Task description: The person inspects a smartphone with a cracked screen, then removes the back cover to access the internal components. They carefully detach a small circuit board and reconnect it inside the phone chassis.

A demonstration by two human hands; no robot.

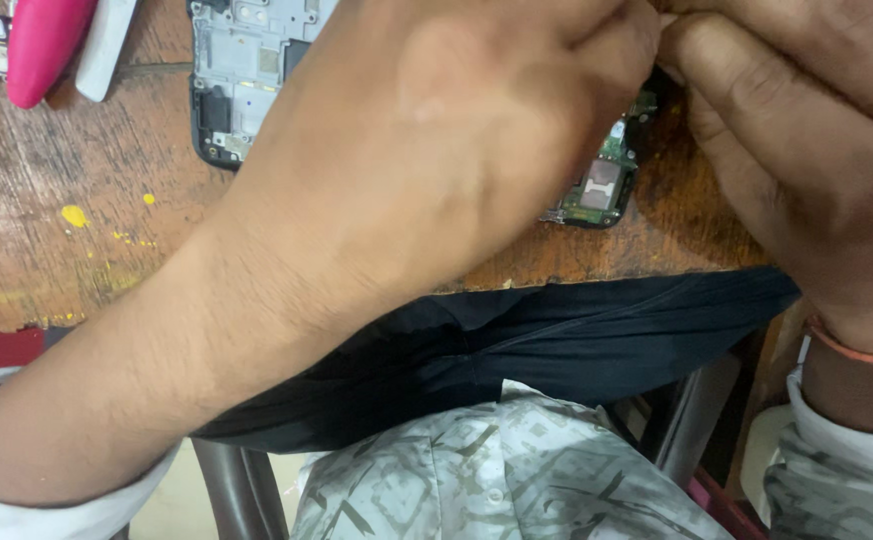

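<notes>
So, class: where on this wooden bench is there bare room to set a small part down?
Bare wood lies left of the left hand, below the pink tool and beside the opened phone frame. It is crowded where both hands meet over the circuit board.

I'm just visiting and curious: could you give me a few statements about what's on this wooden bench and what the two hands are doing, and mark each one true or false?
1. A green circuit board lies near the bench edge, under the hands. True.
2. The left hand and right hand are far apart. False: their fingers meet above the board.
3. An opened phone frame lies at the top of the bench. True.
4. A blue tool lies at the top left. False: the handle there is pink.
5. The right wrist wears an orange band. True.
6. The bench is spotless. False: it has yellow specks.
</notes>
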